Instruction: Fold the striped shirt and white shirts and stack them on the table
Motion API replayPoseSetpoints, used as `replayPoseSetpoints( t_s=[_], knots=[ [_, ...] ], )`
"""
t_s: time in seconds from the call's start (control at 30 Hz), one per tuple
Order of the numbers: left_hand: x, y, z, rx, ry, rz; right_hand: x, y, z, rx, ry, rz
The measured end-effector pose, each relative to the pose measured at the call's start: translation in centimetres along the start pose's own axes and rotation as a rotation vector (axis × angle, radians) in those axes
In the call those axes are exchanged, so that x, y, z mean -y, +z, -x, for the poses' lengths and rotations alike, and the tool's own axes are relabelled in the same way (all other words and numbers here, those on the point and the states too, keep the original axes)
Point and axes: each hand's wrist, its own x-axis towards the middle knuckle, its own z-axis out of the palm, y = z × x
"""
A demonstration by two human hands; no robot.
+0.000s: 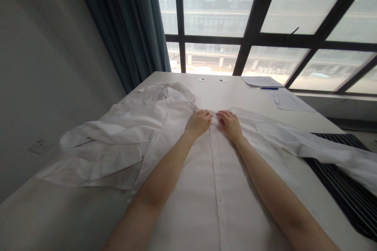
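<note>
A white button-up shirt (191, 188) lies front side up on the table, its buttoned placket running down toward me. At the collar end my left hand (200, 120) has its fingers curled on the fabric just left of the placket. My right hand (229, 122) grips the collar on the other side, thumb and fingers drawn together. Only a small gap separates the two hands. One sleeve (297, 141) stretches out to the right. Fingertips of both hands are partly hidden in the cloth.
Crumpled white fabric (118, 137) is heaped along the left side. Black striped cloth (347, 188) lies under the right sleeve. Papers (260, 81), a blue pen (269, 88) and two small white ovals rest at the table's far end. Behind stand a dark curtain (129, 19) and windows.
</note>
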Motion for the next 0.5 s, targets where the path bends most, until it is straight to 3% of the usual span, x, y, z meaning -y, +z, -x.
replayPoseSetpoints(
  t_s=[0.23, 0.5],
  knots=[
    [0.4, 1.6, 0.6, 0.195, -0.178, -0.098, 0.0, 1.0, 0.4, 0.240, 0.095, 0.214],
    [0.7, 1.9, 0.5, 0.228, -0.253, -0.068, -0.6, 1.3, 0.0, 0.356, 0.212, 0.310]
  ],
)
